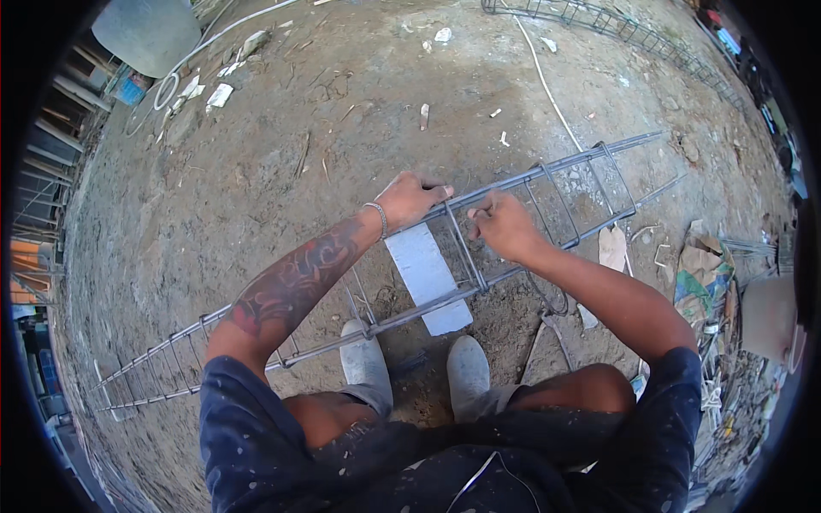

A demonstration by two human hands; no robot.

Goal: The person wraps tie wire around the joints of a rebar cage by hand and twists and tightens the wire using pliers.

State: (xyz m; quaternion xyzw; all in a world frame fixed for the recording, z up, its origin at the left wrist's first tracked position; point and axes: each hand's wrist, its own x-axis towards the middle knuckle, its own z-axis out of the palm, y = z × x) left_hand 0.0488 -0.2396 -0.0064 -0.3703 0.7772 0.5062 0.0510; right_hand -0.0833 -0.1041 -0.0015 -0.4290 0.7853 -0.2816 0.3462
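A long rebar cage of straight bars and square stirrups lies slantwise in front of my boots. My left hand is closed over its far bar, at the top corner of a stirrup. Just right of that stirrup, my right hand is closed, thumb and fingers pinched close to the same bar. Whatever it pinches, if anything, is too small to make out. Beneath the cage, between my hands and boots, lies a pale flat slab. Pincers with spread handles appear to rest on the ground by my right knee.
Another rebar cage lies at the far right. A white hose runs over the dirt toward the near cage. Large containers stand at the far left and right. Crumpled sacks and scraps lie right.
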